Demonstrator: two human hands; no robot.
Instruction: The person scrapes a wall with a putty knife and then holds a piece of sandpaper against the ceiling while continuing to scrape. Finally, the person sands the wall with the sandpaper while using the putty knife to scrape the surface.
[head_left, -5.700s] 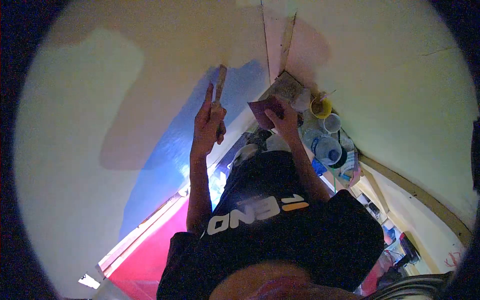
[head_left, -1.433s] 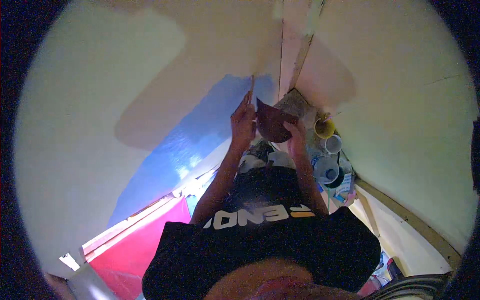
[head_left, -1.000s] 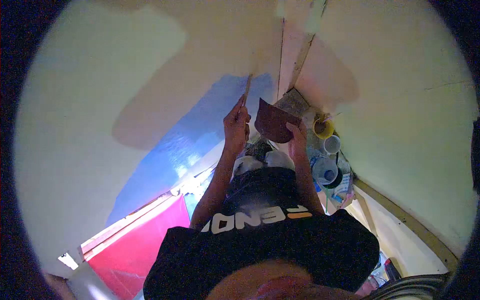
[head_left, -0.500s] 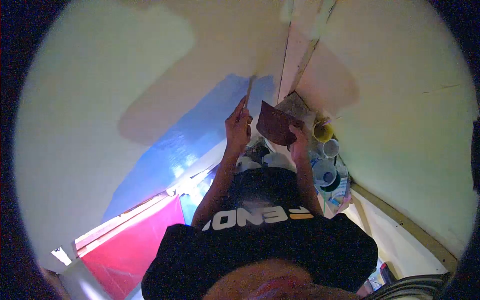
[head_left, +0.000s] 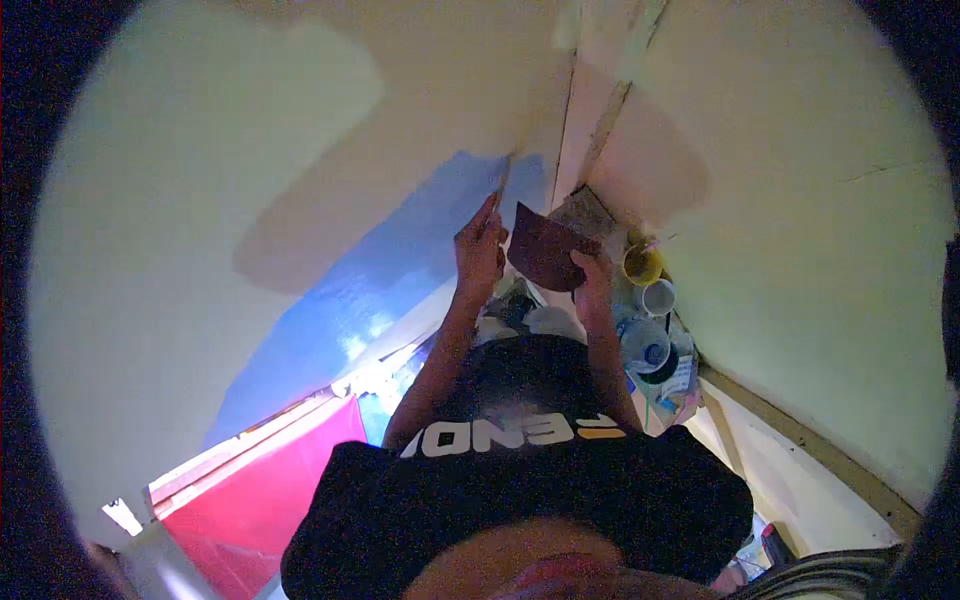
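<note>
My left hand (head_left: 481,250) is closed around a thin stick-like tool (head_left: 504,180), whose exact kind I cannot make out. Its tip meets the pale wall near the top edge of a blue painted patch (head_left: 350,290). Beside it, my right hand (head_left: 594,277) grips a dark reddish-brown sheet (head_left: 548,250) by its lower right part, with the thumb on top. The sheet is slightly curved and held apart from the wall.
Walls meet in a corner ahead. On the right stand a yellow cup (head_left: 643,262), a white cup (head_left: 658,297) and a clear container (head_left: 645,345). A grey block (head_left: 583,212) sits in the corner. Lower left is a red panel (head_left: 270,490); lower right, dark cables (head_left: 830,575).
The tool's tip stays near the top of the blue patch, with only a slight shift. Both hands keep their hold; the sheet sits slightly further left in view.
</note>
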